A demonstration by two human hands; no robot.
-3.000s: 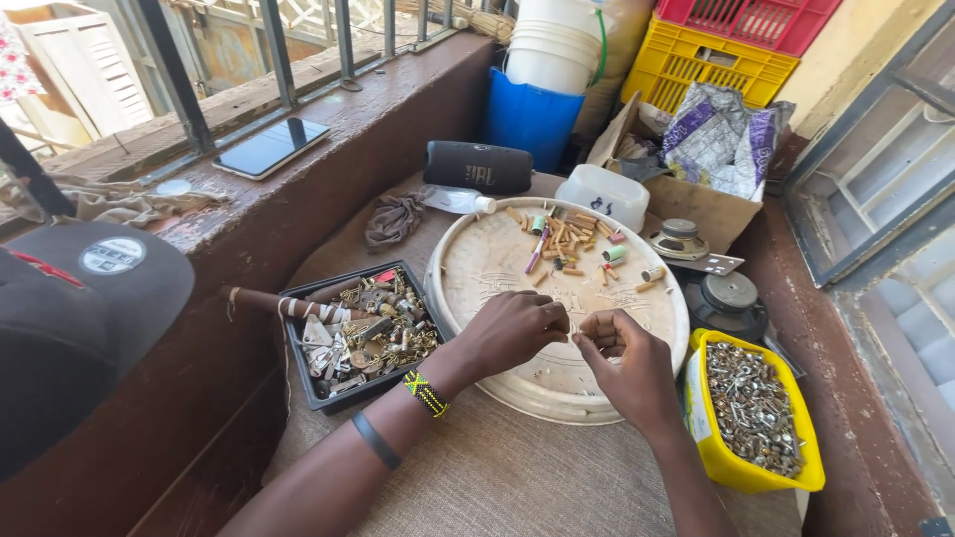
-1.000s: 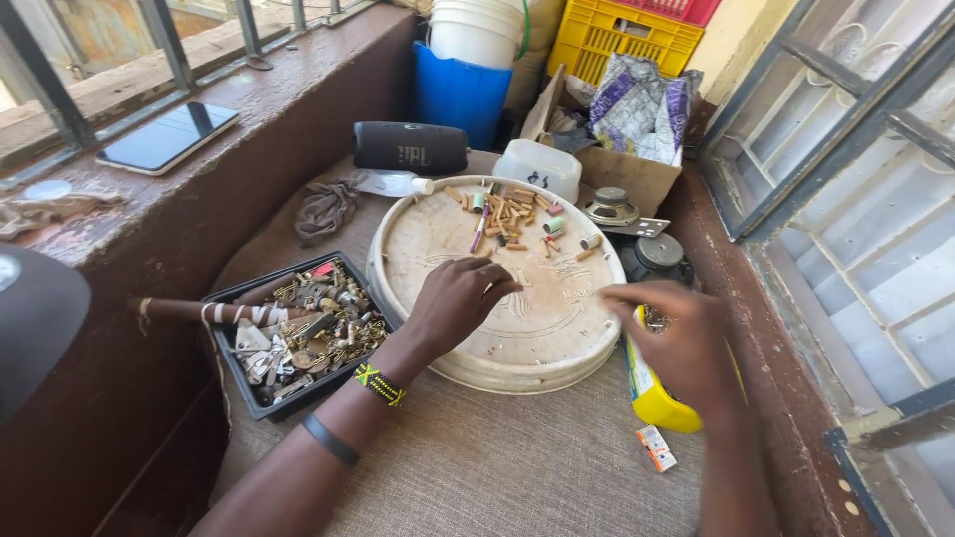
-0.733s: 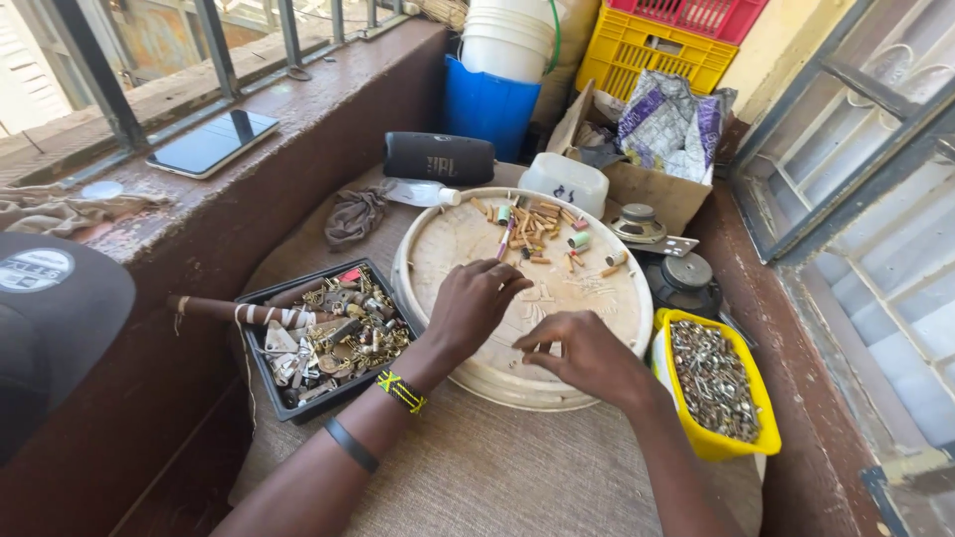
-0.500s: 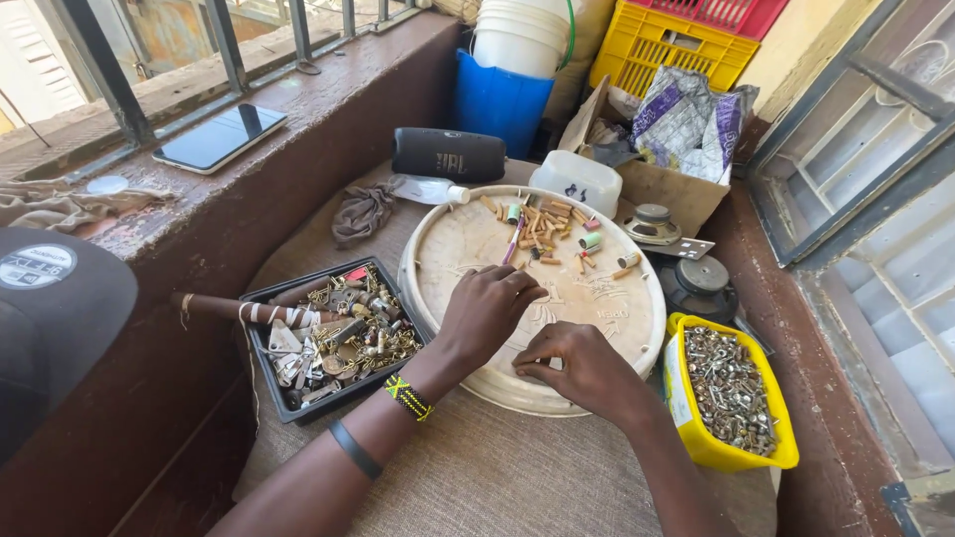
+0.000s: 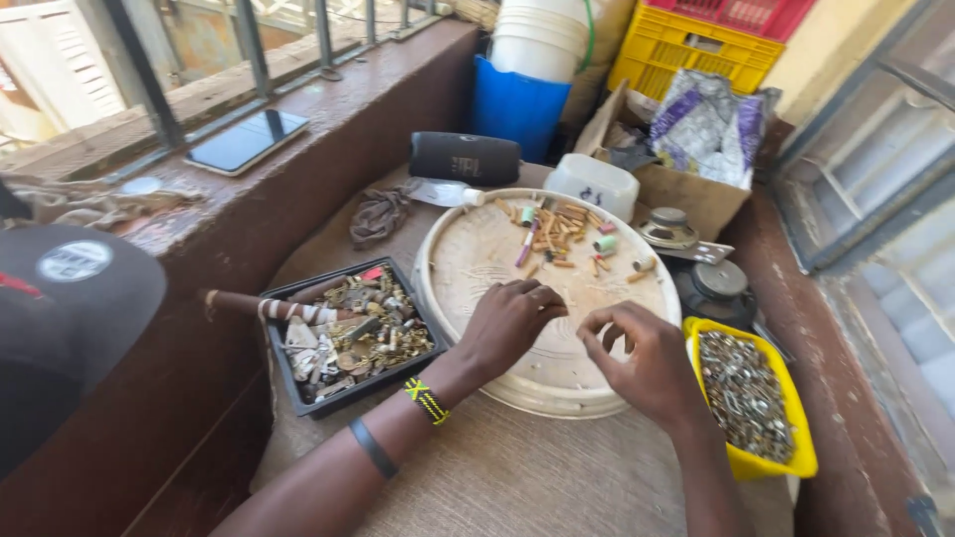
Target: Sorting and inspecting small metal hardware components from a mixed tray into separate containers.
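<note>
left hand (image 5: 509,323): fingers curled, resting on round cream lid (image 5: 477,259)
right hand (image 5: 647,358): fingertips pinched above lid
yellow tub (image 5: 796,452): small metal bits

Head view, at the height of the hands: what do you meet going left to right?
Black cap → black tray of metal scrap → left hand → right hand → yellow tub of small metal parts. Both hands rest over the round cream lid.

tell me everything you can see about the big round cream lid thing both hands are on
The round lid is cream-coloured, looks like plastic, and is scuffed with ring marks. It lies flat on the cloth-covered table, between a black tray and a yellow tub. A loose cluster of small tan, green and pink pieces sits on its far side. The left hand rests on it; the right hand is over its near edge, fingertips pinched.
</note>
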